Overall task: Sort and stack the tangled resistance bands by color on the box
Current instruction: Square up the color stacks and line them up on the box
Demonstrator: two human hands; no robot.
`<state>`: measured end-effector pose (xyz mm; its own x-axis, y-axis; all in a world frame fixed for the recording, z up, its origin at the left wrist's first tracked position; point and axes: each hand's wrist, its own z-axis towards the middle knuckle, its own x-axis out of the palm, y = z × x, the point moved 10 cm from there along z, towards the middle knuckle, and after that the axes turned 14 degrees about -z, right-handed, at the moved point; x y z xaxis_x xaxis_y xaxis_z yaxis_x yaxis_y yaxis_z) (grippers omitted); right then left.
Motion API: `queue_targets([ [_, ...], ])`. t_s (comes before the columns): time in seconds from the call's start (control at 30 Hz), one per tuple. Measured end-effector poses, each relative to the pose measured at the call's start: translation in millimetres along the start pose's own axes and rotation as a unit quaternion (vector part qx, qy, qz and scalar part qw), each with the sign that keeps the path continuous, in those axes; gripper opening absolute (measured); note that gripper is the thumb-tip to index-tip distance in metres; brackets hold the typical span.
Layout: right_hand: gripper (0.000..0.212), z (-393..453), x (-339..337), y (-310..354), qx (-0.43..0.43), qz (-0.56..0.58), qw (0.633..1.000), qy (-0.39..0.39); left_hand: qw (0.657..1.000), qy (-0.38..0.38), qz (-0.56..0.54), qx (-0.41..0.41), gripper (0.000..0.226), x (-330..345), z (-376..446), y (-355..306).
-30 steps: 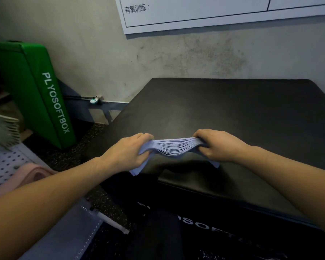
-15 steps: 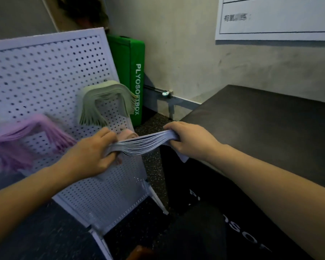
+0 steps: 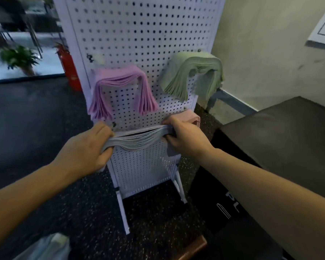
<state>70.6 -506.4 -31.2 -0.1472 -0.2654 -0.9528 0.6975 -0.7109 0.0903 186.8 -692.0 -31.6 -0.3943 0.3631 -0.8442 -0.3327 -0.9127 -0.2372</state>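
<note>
A thick stack of pale blue-grey resistance bands (image 3: 139, 140) is stretched level between my two hands, right in front of a white pegboard stand (image 3: 143, 44). My left hand (image 3: 86, 149) grips the stack's left end, and my right hand (image 3: 184, 137) grips its right end. On the board above hang a stack of pink bands (image 3: 120, 91) and a stack of pale green bands (image 3: 193, 74), each draped over pegs. A light pink bundle (image 3: 189, 115) shows just behind my right hand. The black soft box (image 3: 289, 132) stands to the right.
The pegboard stands on two white feet on a dark speckled floor (image 3: 94, 212). A red fire extinguisher (image 3: 69, 70) and a potted plant (image 3: 19, 59) are at the back left. A pale bag (image 3: 45, 248) lies at the bottom left. The wall is close on the right.
I have turned left from the black box to the pegboard, carrying the blue-grey stack in both hands. It is now held against the board below the pink and green stacks.
</note>
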Motion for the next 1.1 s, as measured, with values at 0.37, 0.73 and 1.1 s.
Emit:
queue_targets([
  [0.37, 0.032, 39.4, 63.2, 4.6, 0.032, 0.038, 0.999, -0.004, 0.998, -0.032, 0.030, -0.041, 0.030, 28.5, -1.1, 49.1],
  [0.73, 0.036, 32.5, 115.0, 13.6, 0.029, 0.083, 0.996, 0.003, 0.987, -0.099, -0.059, -0.108, 0.032, 66.6, -27.8, 76.2],
  [1.1, 0.064, 35.7, 123.1, 26.6, 0.015, 0.175, 0.984, 0.027, 0.989, -0.026, -0.054, -0.138, 0.074, 71.2, -26.2, 81.3],
])
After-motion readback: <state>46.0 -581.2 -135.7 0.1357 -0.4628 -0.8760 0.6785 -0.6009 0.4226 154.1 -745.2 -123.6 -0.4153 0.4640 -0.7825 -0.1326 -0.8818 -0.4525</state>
